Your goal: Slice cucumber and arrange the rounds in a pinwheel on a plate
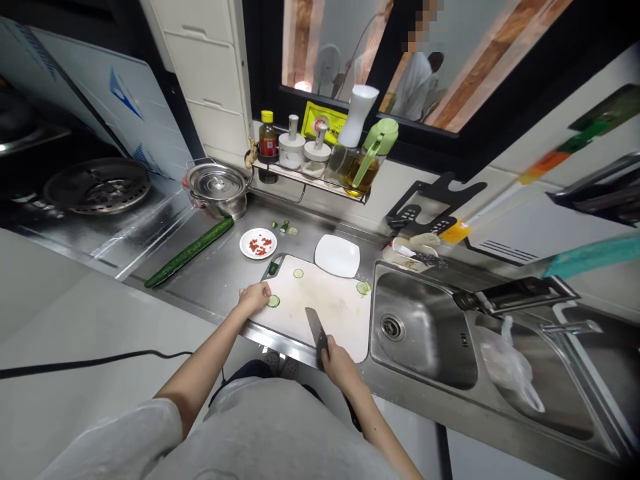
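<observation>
My right hand [339,362] is wrapped round the handle of a kitchen knife [315,327], its dark blade pointing away over the white cutting board [320,300]. At the board's left edge my left hand [255,298] is closed, fingers curled; whether anything is inside cannot be made out. Right beside those fingers lie cucumber slices [273,301]. A single cucumber slice [299,274] rests farther back, and a few thin slices [363,288] sit near the right edge. By the board's handle is a dark green cucumber piece [273,268].
A long whole cucumber [190,253] lies left on the steel counter. Behind the board stand a plate of chopped red bits [259,244] and a white square plate [337,256]. The sink [425,327] adjoins on the right. A lidded pot [218,187] and condiment rack [310,175] are behind.
</observation>
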Demonstrator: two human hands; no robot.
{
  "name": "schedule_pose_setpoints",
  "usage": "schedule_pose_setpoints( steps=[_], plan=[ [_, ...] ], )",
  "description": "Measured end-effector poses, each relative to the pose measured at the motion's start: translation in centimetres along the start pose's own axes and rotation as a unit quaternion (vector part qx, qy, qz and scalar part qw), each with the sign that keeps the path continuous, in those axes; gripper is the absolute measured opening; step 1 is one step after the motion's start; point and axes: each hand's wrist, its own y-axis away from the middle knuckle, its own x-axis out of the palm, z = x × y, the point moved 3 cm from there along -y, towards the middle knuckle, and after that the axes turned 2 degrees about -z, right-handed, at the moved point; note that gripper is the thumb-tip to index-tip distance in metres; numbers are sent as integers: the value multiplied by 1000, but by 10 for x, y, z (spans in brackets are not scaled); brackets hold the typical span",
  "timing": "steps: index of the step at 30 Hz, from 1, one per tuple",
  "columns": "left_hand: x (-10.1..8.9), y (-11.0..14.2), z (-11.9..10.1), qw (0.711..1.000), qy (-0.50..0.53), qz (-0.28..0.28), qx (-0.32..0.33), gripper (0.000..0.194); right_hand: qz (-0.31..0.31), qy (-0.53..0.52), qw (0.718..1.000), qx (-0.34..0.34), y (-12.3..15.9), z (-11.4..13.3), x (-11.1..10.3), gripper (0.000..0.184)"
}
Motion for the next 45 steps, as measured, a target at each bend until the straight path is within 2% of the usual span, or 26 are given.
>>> schedule_pose_setpoints(
  steps=[4, 8, 11, 14, 17, 20, 26, 32, 39, 45],
  plan=[
    [2, 2, -2, 1000, -24, -8, 13, 16, -10, -3, 1000, -2, -1, 0, 0, 28],
    [0, -6, -13, 998, -18, -42, 34, 26, -21, -17, 1000, -13, -1, -5, 3, 28],
    [-1, -20, -37, 996, -13, -59, 71, 31, -37, -40, 998, -20, 0, -10, 4, 29],
    [2, -37, -69, 987, -31, -68, 140, 38, -55, -54, 997, -12, 0, -16, 3, 30],
    [7, -53, -96, 970, -75, -44, 226, 41, -65, -58, 996, 8, 1, -23, 1, 30],
    [10, -67, -109, 956, -113, -9, 272, 35, -73, -64, 995, 18, 3, -30, -1, 30],
    [6, -80, -112, 949, -126, 18, 290, 20, -79, -74, 994, 27, 6, -37, -2, 32],
    [0, -76, -100, 981, -46, 22, 186, 16, -79, -61, 995, 26, 2, -36, -6, 31],
    [28, -41, -78, 992, 5, 46, 114, 21, -56, -25, 998, 32, 1, -19, -19, 33],
    [33, -30, -73, 986, -25, -6, 167, 25, -40, 36, 998, -12, -8, 5, -25, 29]
  ],
)
